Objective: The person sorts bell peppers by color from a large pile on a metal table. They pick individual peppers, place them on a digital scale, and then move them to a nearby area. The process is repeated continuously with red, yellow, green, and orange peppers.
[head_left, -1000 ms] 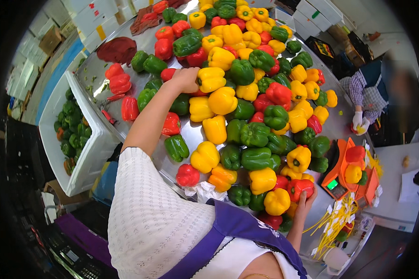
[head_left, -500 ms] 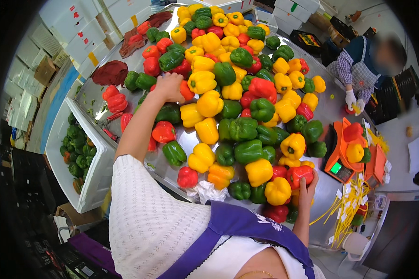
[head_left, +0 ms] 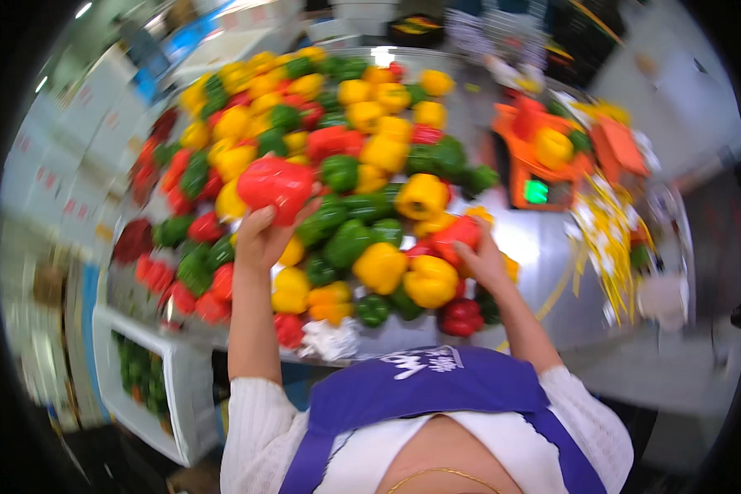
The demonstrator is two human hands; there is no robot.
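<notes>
A metal table (head_left: 543,255) carries a big heap of red, yellow and green bell peppers (head_left: 346,148). My left hand (head_left: 262,239) is raised above the heap and grips a large red pepper (head_left: 276,186). My right hand (head_left: 482,262) rests at the heap's near right edge, its fingers closed on another red pepper (head_left: 457,237). Yellow peppers (head_left: 403,276) lie between my two hands. The picture is blurred by motion.
An orange weighing scale (head_left: 539,177) with a green display stands on the table's right side, holding a yellow pepper. Yellow net bags (head_left: 613,247) lie beside it. A white crate (head_left: 148,387) with green peppers sits low at the left. White boxes (head_left: 66,140) are stacked beyond it.
My left hand has drawn back from the far left of the heap and now holds a red pepper up. The view has swung round, and the right hand stays on its red pepper.
</notes>
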